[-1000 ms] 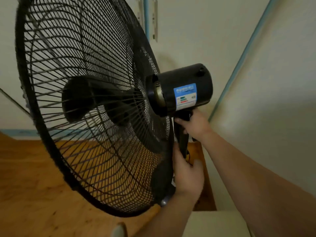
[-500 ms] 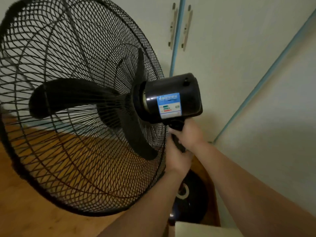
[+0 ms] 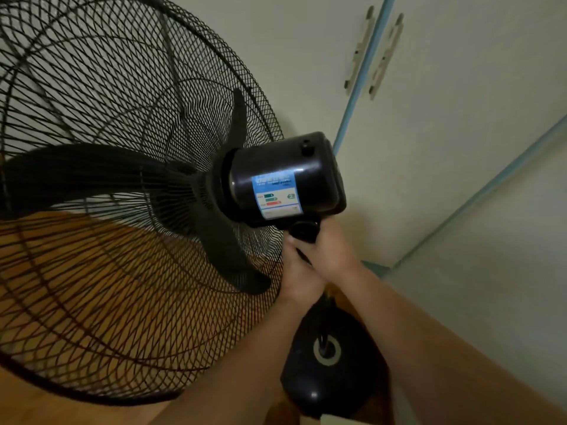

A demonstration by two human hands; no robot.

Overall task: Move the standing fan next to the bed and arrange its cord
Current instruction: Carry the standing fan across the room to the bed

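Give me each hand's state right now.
Left hand: grips the fan pole, lower down.
Right hand: grips the fan pole just under the motor housing.

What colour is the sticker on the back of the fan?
The sticker is blue and white, with small green and red bars; the head view shows it.

fan (image 3: 285, 179) left of cupboard (image 3: 429, 148)

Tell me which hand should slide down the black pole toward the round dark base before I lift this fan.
Left, probably: the left hand grips the black pole below the right hand, nearer the round dark base; the right sits under the black motor housing.
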